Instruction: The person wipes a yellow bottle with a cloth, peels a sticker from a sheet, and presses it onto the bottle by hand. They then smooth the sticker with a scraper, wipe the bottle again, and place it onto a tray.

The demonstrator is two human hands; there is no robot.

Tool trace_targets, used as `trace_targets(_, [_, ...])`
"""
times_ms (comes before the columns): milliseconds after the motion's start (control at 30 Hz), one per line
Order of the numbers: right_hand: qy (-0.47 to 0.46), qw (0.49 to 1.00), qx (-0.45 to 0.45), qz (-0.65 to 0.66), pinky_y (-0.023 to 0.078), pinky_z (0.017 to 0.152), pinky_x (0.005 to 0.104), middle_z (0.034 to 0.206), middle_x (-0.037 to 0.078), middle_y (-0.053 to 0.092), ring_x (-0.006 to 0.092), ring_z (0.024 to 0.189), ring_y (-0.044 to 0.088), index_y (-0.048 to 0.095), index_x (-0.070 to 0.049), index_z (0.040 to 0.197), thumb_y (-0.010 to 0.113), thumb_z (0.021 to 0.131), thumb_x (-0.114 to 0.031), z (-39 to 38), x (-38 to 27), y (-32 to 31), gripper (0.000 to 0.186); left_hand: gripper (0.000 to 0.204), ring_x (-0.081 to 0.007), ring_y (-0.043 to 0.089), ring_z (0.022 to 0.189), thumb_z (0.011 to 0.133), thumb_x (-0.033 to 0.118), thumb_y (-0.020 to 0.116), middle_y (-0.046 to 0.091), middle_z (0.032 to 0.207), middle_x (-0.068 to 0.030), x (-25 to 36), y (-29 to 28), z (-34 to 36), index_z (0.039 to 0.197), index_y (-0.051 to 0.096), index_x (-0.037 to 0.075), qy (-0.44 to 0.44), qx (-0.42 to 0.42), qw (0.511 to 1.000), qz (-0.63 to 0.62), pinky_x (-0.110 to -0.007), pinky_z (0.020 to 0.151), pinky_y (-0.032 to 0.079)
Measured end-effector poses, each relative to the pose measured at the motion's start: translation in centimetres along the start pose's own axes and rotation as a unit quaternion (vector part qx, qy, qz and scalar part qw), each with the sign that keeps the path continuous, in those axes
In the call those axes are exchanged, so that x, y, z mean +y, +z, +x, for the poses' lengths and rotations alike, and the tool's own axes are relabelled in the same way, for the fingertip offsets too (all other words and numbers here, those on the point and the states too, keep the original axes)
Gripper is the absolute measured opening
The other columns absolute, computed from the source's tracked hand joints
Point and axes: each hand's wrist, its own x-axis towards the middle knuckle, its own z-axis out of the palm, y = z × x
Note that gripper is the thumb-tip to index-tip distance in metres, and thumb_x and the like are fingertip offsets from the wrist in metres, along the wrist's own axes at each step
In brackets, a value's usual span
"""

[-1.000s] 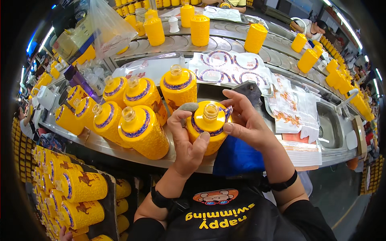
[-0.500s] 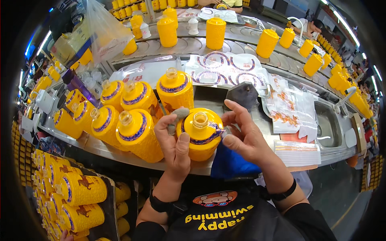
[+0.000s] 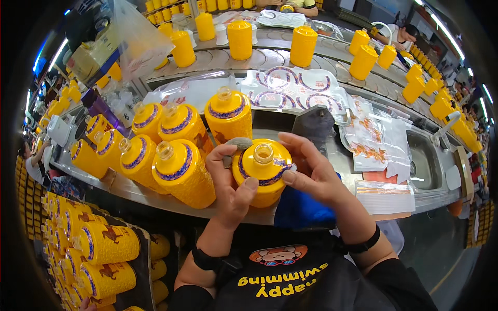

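Note:
A yellow bottle (image 3: 265,196) with a bare glass neck stands upright at the bench's front edge between my hands. My left hand (image 3: 228,179) is wrapped round its left side, thumb on the front. Grey coverings (image 3: 240,143) show at that hand's fingertips. A dark blue patterned strip (image 3: 267,181) curves round the bottle's shoulder. My right hand (image 3: 314,173) pinches the strip's right end, its thumb on the front and its other fingers partly hidden behind the bottle. Several yellow bottles (image 3: 189,181) with similar bands stand close on the left.
Sheets of curved strips (image 3: 298,85) and orange decals (image 3: 369,137) lie beyond and right. A dark grey block (image 3: 314,124) sits behind my right hand, a blue cloth (image 3: 306,207) below it. A conveyor (image 3: 280,54) carries yellow bottles. Right is a sink (image 3: 423,160); lower left, stacked bottles (image 3: 109,243).
My right hand has closed in on the bottle, and the strip's loose right end now lies nearer its shoulder. My left thumb has shifted right. Bottles on the conveyor have moved along.

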Motion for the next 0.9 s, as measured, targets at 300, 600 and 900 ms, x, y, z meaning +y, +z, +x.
trace_targets(300, [-0.049, 0.968, 0.070, -0.237, 0.044, 0.086, 0.0333, 0.101, 0.013, 0.059, 0.0260, 0.094, 0.056, 0.058, -0.003, 0.119, 0.062, 0.092, -0.028, 0.2, -2.0, -0.2, 0.037, 0.057, -0.0218, 0.044, 0.123, 0.090, 0.022, 0.061, 0.041, 0.130, -0.0144, 0.7, 0.8, -0.2, 0.132, 0.028, 0.002, -0.010, 0.052, 0.999, -0.012, -0.035, 0.106, 0.035])
trace_targets(600, [0.065, 0.992, 0.062, -0.088, 0.047, 0.089, 0.0289, 0.121, 0.008, 0.055, 0.0150, 0.103, 0.057, 0.055, -0.003, 0.124, 0.058, 0.097, -0.023, 0.9, -1.2, -1.2, 0.034, 0.063, -0.0207, 0.046, 0.118, 0.088, 0.028, 0.064, 0.040, 0.125, -0.0133, 1.5, 1.3, -0.2, 0.133, 0.028, 0.002, -0.045, 0.015, 0.999, 0.027, -0.034, 0.104, 0.038])
trace_targets(900, [0.066, 0.998, -0.008, 0.014, 0.042, 0.097, 0.0288, 0.123, 0.010, 0.057, 0.0163, 0.115, 0.052, 0.044, -0.002, 0.138, 0.058, 0.097, -0.023, 0.6, -0.8, -0.9, 0.048, 0.066, -0.0203, 0.045, 0.119, 0.085, 0.028, 0.065, 0.040, 0.124, -0.0136, 1.0, 1.0, 0.2, 0.133, 0.028, 0.002, -0.038, -0.005, 0.997, 0.063, -0.033, 0.103, 0.038])
